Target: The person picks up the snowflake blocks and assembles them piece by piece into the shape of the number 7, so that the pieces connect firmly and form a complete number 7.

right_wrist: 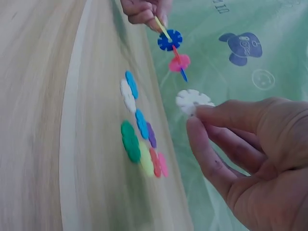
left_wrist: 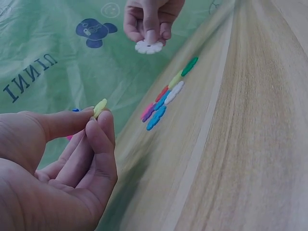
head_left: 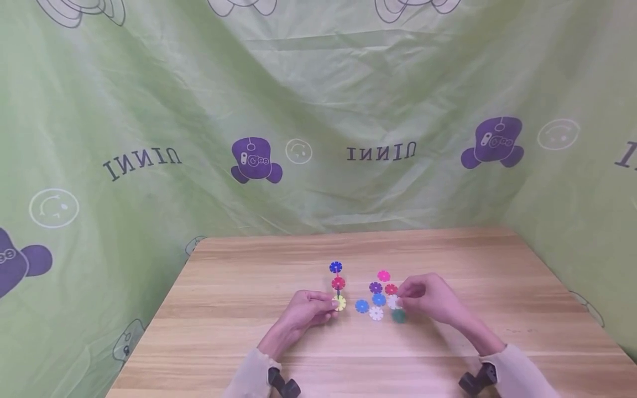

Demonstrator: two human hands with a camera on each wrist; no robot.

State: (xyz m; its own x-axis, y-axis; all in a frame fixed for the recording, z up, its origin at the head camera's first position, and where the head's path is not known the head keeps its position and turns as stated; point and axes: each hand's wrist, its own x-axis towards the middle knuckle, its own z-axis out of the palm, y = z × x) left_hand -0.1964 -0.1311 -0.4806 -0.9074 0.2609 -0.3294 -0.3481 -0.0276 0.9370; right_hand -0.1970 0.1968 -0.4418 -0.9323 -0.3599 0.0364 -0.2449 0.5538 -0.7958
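Observation:
My left hand (head_left: 308, 309) pinches a yellow flower-shaped notched disc (head_left: 340, 303) between thumb and fingertips. That disc is the near end of a chain of linked discs, among them a red disc (head_left: 338, 283) and, at the far end, a blue disc (head_left: 335, 267). In the right wrist view, a dark blue disc (right_wrist: 170, 40) and a pink disc (right_wrist: 179, 63) of the chain show clearly. With thumb and index finger, my right hand (head_left: 433, 298) holds a white notched disc (right_wrist: 191, 100) above the loose pieces, apart from the chain.
Several loose discs lie flat on the wooden table (head_left: 224, 309), including a green disc (head_left: 398, 316), a purple disc (head_left: 375, 287) and a light blue disc (head_left: 361, 305). A loose yellow disc (left_wrist: 175, 79) shows in the wrist views. A green printed curtain (head_left: 318, 99) hangs behind the table.

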